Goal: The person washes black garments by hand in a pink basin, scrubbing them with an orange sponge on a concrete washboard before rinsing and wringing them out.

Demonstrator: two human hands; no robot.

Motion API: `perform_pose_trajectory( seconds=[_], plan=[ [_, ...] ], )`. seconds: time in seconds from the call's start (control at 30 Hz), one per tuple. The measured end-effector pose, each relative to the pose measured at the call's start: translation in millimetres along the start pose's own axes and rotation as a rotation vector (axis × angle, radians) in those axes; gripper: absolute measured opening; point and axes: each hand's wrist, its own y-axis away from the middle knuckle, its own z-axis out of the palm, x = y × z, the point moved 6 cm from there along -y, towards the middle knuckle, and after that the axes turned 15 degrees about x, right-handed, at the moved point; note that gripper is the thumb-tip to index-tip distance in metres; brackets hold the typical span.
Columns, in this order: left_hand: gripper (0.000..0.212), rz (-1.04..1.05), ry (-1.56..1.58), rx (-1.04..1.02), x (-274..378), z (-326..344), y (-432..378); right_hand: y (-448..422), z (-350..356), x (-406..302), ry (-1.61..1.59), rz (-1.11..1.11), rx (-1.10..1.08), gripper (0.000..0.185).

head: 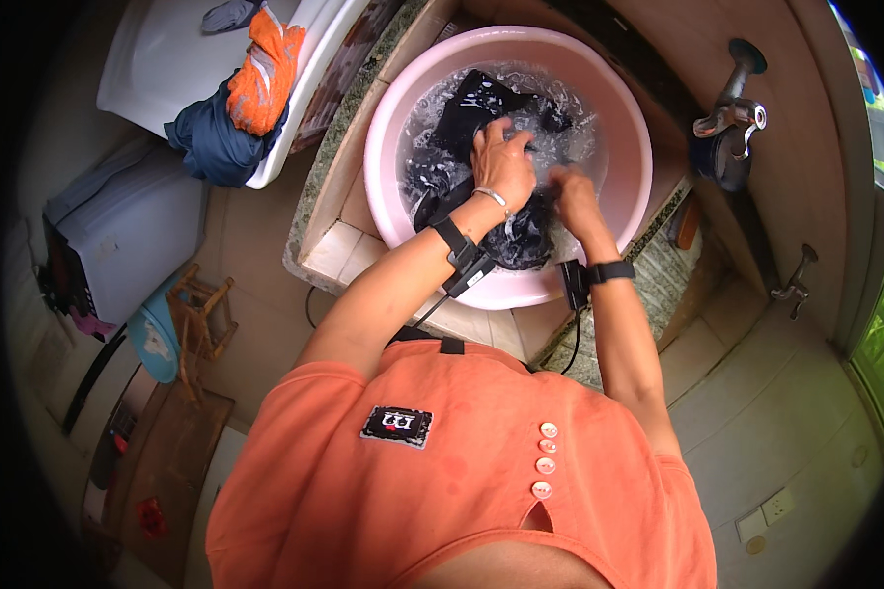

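Observation:
A wide pink plastic basin (378, 158) holds soapy water with dark wet clothes (460, 118) bunched in it. My left hand (504, 166), a silver bangle at its wrist, is on the dark cloth with its fingers bent into it. To its right, my right hand (578, 199) is low over the water beside the cloth. Its fingers are curled and blurred by motion, so whether they pinch any fabric is unclear. Suds and water hide part of the clothes. Both wrists carry black straps with small cabled devices.
The basin rests in a tiled, stone-edged sink (339, 247). A metal tap (733, 114) juts from the wall at right, with a second tap (797, 283) lower down. At left, orange and blue clothes (261, 81) hang over a white basin (155, 55), near a small wooden stool (199, 316).

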Motion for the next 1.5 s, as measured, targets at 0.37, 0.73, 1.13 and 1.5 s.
perform_pose_trajectory(
  seconds=[0.37,0.73,1.13,1.5],
  plan=[
    [0.029,0.421,0.432,-0.106,73.8,-1.4,17.1,86.7,-265.3,-147.9,-0.206,-0.238,0.806,0.025],
    [0.047,-0.025,0.095,-0.005,-32.3,10.8,-7.7,85.8,-252.2,-145.2,-0.299,-0.226,0.885,0.029],
    [0.036,-0.949,0.79,-0.464,-37.8,84.7,21.1,5.3,-12.7,-7.8,-0.151,-0.09,0.505,0.025],
    [0.009,-1.083,1.21,-0.345,-40.6,73.1,24.1,26.6,33.8,22.4,-0.903,0.918,0.146,0.036]
  ],
)
